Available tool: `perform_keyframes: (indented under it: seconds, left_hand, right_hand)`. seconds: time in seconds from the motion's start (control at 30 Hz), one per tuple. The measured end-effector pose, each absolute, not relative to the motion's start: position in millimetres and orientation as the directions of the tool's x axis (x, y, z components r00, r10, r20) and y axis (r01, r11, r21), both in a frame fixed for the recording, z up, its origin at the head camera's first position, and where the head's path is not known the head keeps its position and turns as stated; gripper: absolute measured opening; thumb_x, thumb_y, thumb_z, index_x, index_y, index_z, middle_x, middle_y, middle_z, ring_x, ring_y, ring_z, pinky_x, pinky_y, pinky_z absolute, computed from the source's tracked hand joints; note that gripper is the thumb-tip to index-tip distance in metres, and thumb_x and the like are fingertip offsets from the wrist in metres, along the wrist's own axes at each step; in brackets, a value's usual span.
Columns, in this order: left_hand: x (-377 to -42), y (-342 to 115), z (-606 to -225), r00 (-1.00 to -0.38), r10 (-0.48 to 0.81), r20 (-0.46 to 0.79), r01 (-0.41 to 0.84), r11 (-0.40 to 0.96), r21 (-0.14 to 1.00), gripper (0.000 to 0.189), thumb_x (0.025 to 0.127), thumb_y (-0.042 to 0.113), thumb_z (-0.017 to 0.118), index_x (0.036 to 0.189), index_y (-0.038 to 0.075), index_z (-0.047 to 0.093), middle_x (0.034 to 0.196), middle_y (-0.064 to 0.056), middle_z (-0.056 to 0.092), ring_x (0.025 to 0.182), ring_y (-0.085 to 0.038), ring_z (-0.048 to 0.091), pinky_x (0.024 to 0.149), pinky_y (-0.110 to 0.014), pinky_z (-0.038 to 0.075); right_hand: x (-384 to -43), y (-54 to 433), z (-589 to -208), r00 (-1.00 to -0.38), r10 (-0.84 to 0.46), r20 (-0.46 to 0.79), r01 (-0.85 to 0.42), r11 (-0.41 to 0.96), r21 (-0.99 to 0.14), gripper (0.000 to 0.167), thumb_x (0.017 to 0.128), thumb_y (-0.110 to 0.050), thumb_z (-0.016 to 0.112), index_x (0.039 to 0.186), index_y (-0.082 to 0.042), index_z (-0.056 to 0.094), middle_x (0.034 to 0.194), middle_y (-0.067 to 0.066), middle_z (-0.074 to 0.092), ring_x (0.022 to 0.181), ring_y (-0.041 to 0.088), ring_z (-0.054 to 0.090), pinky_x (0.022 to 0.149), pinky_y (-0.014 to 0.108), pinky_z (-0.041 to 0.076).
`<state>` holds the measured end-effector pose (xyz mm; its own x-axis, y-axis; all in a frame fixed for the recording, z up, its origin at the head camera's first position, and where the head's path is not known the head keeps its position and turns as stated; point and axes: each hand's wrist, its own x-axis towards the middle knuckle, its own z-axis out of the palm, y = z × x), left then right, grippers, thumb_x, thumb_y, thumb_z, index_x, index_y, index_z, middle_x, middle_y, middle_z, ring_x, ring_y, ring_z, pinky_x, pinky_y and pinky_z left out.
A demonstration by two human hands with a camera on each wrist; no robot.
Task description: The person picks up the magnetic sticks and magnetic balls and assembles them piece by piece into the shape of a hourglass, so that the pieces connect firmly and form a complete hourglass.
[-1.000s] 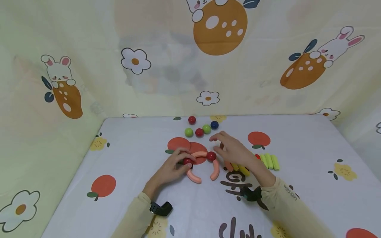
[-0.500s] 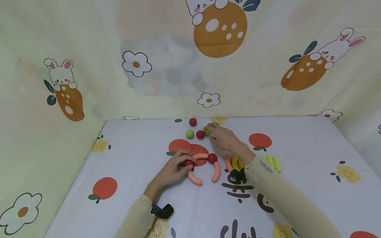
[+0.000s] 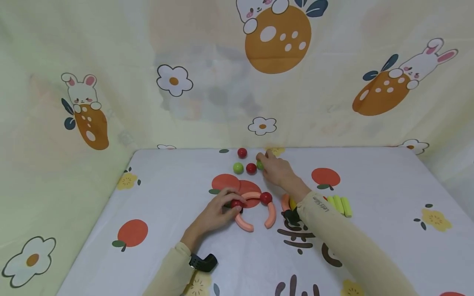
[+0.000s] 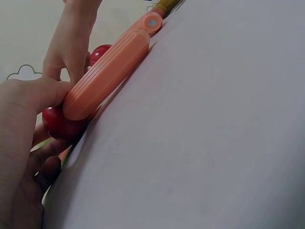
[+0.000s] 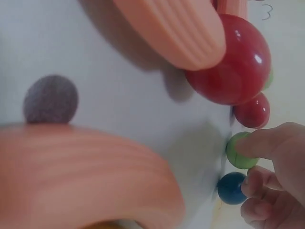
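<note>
My left hand (image 3: 216,209) grips a red ball (image 4: 62,123) at the left corner of an open arch of curved peach rods (image 3: 244,224). Another red ball (image 3: 266,198) forms the arch's right corner. Farther back, my right hand (image 3: 278,170) has its thumb and a fingertip around a green ball (image 5: 242,151), pinching it on the table. Right beside that, a blue ball (image 5: 232,188) lies against its other fingers; in the head view the hand hides it. Close to the green one sits a loose red ball (image 3: 251,168).
A second green ball (image 3: 238,167) and a further red ball (image 3: 242,153) lie at the back. Under the right forearm are a peach rod (image 3: 285,202) and yellow pieces (image 3: 292,204). Several lime rods (image 3: 338,204) lie to the right on the patterned cloth (image 3: 166,181).
My right hand has moved away from beside the arch, back and left, to the green and blue balls, and its fingers have closed in. The left hand stays on its red ball.
</note>
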<state>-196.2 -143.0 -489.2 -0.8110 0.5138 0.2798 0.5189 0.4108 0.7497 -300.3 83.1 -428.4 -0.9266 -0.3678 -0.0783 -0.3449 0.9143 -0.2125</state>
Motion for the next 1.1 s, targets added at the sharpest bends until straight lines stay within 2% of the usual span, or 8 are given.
perform_keyframes:
  seconds: [0.13,0.3,0.57,0.73,1.0,1.1]
  left_hand:
    - [-196,-143,-489,-0.814,0.513,0.272,0.517,0.428,0.741,0.02,0.092,0.023,0.061,0.111,0.026,0.065,0.124,0.01,0.048,0.119,-0.008,0.043,0.101,-0.038,0.043]
    - [-196,-142,-489,-0.806,0.52,0.283,0.53,0.422,0.735,0.02,0.092,0.022,0.061,0.111,0.025,0.065,0.123,0.009,0.048,0.119,-0.01,0.043,0.101,-0.038,0.043]
    - [-196,-142,-488,-0.818,0.508,0.269,0.512,0.429,0.745,0.021,0.091,0.018,0.062,0.11,0.024,0.066,0.124,0.008,0.049,0.12,-0.009,0.043,0.103,-0.039,0.041]
    - [-196,-143,-489,-0.814,0.511,0.274,0.518,0.427,0.742,0.02,0.091,0.019,0.062,0.11,0.025,0.066,0.124,0.009,0.049,0.12,-0.009,0.043,0.103,-0.039,0.041]
    - [-196,-142,-489,-0.811,0.512,0.284,0.524,0.419,0.741,0.02,0.092,0.022,0.061,0.111,0.024,0.066,0.125,0.007,0.049,0.119,-0.01,0.045,0.103,-0.041,0.041]
    - [-196,-142,-489,-0.809,0.512,0.287,0.529,0.425,0.734,0.02,0.092,0.023,0.061,0.111,0.024,0.065,0.125,0.007,0.049,0.119,-0.01,0.045,0.103,-0.041,0.041]
  right_hand:
    - [-300,78,-428,-0.928,-0.365,-0.069,-0.346,0.917,-0.2,0.036,0.091,-0.01,0.056,0.125,-0.016,0.046,0.122,0.014,0.046,0.075,0.024,0.056,0.067,0.037,0.052]
    - [-300,77,-427,-0.928,-0.369,-0.052,-0.354,0.916,-0.189,0.032,0.091,-0.009,0.056,0.122,-0.014,0.05,0.113,0.01,0.049,0.077,0.023,0.054,0.066,0.035,0.051]
    - [-299,81,-430,-0.935,-0.352,-0.046,-0.336,0.918,-0.21,0.038,0.092,-0.023,0.056,0.127,-0.01,0.052,0.116,0.012,0.051,0.083,0.023,0.054,0.072,0.04,0.052]
    - [-294,86,-428,-0.944,-0.328,-0.037,-0.305,0.91,-0.282,0.041,0.09,-0.031,0.056,0.125,-0.009,0.055,0.12,0.013,0.053,0.09,0.026,0.057,0.079,0.044,0.052]
    - [-280,98,-420,-0.95,-0.313,0.003,-0.28,0.846,-0.454,0.041,0.088,-0.037,0.055,0.119,-0.01,0.057,0.112,0.008,0.058,0.092,0.022,0.055,0.079,0.039,0.049]
    - [-274,104,-420,-0.951,-0.31,0.01,-0.273,0.822,-0.5,0.041,0.089,-0.039,0.055,0.118,-0.011,0.057,0.109,0.005,0.06,0.087,0.021,0.055,0.074,0.035,0.048]
